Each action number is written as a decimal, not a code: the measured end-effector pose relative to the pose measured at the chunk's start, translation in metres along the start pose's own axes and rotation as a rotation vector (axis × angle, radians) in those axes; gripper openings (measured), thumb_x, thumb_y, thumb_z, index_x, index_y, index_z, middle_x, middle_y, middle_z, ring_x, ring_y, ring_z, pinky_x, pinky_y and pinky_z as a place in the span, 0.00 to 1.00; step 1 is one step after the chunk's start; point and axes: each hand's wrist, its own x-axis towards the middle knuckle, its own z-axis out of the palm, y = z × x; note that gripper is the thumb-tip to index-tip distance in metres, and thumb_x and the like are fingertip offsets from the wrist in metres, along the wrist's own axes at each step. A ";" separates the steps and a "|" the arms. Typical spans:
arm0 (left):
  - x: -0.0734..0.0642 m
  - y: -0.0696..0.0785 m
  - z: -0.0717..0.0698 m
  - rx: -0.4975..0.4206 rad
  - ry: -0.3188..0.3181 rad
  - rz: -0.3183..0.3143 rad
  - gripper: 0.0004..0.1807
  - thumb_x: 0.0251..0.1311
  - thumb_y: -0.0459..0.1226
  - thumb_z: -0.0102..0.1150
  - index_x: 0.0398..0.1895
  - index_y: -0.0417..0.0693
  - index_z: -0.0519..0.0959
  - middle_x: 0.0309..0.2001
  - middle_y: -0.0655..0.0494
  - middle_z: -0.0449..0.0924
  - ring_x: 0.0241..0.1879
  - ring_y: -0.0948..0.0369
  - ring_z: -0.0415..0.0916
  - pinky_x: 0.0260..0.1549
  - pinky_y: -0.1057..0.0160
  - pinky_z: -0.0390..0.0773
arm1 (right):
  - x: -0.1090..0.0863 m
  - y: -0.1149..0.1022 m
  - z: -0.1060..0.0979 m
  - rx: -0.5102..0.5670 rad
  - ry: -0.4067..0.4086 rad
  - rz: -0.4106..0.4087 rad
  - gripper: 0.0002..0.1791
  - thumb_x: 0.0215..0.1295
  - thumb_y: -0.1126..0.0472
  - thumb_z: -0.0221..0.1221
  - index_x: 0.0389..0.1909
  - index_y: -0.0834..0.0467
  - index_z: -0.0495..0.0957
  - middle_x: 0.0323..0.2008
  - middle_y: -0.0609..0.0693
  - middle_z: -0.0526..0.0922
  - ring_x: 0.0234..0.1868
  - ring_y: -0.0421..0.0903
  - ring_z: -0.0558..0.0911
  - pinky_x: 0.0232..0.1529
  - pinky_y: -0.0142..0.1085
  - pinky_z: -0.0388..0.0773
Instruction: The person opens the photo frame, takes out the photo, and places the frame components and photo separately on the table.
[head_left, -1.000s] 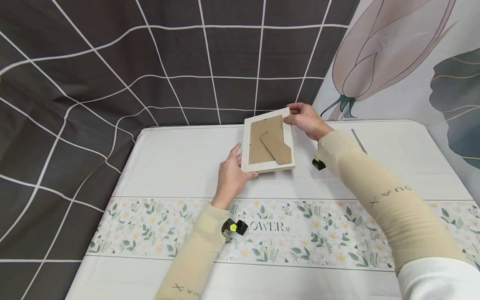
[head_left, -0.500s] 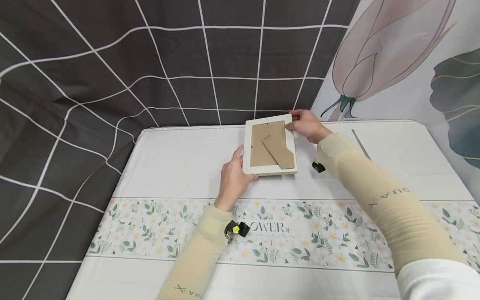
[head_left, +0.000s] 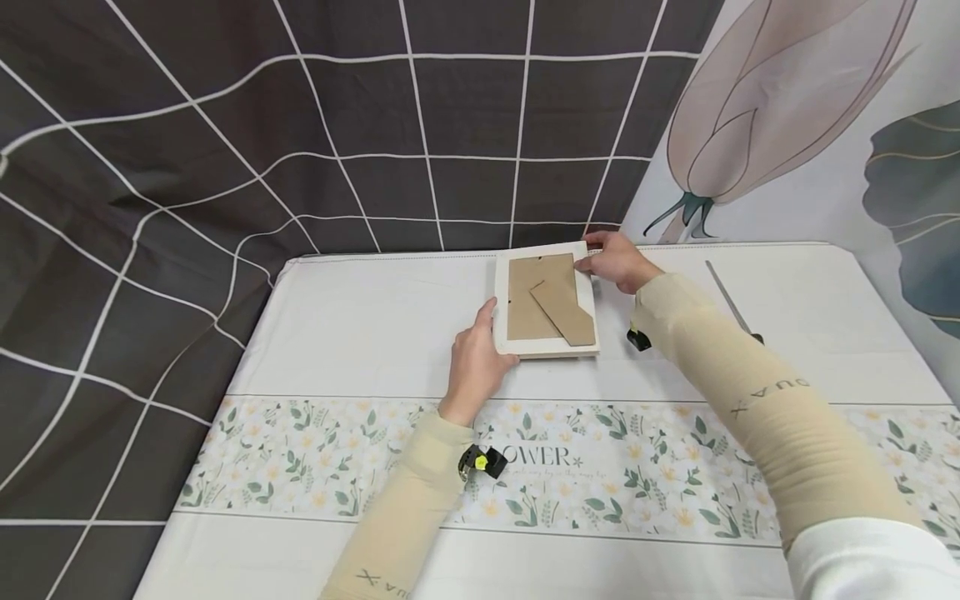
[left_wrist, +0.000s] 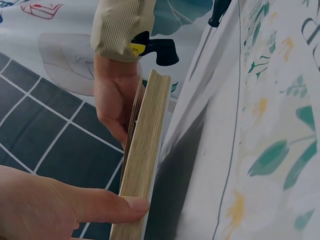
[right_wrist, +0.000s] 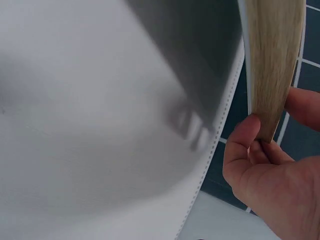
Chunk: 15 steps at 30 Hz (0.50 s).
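Note:
A picture frame (head_left: pixel 504 283) with a pale border lies back side up between my two hands. Its brown backing board (head_left: pixel 525 321) has a fold-out stand leg (head_left: pixel 568 319) slanting across it. My left hand (head_left: pixel 477 367) grips the near left corner; in the left wrist view its thumb presses on the wood-grain edge. At the far right corner my right hand (head_left: pixel 617 262) pinches the frame, thumb on the backing side or front hard to tell. In the right wrist view, fingers (right_wrist: pixel 242 137) curl round the frame's end, and shadows fall on the cloth below. The frame's front is hidden.
A screwdriver (head_left: pixel 727 296) lies on the table right of the frame, its handle partly behind my right forearm. The white tablecloth (head_left: pixel 360 325) carries a floral band (head_left: pixel 300 454). A dark grid-patterned curtain (head_left: pixel 337 125) hangs behind and left, a flower-printed one (head_left: pixel 787 125) at right.
The frame has come down and slightly right in the head view, lower toward the table, with both hands moving along on it. More of the screwdriver shows beside my right forearm.

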 end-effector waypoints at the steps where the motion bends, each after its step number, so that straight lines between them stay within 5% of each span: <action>1: 0.000 0.000 0.001 0.003 0.002 0.003 0.52 0.43 0.26 0.78 0.75 0.40 0.62 0.57 0.39 0.81 0.54 0.42 0.79 0.54 0.47 0.78 | 0.001 0.001 0.000 -0.005 -0.001 -0.002 0.36 0.68 0.72 0.55 0.74 0.73 0.52 0.71 0.69 0.61 0.62 0.56 0.69 0.66 0.43 0.68; 15: 0.000 -0.001 0.012 0.049 0.008 0.021 0.52 0.40 0.25 0.78 0.74 0.40 0.63 0.50 0.36 0.84 0.49 0.42 0.82 0.51 0.49 0.81 | 0.007 0.014 0.005 -0.151 0.031 0.020 0.35 0.66 0.70 0.57 0.72 0.75 0.57 0.62 0.68 0.65 0.57 0.56 0.67 0.60 0.44 0.68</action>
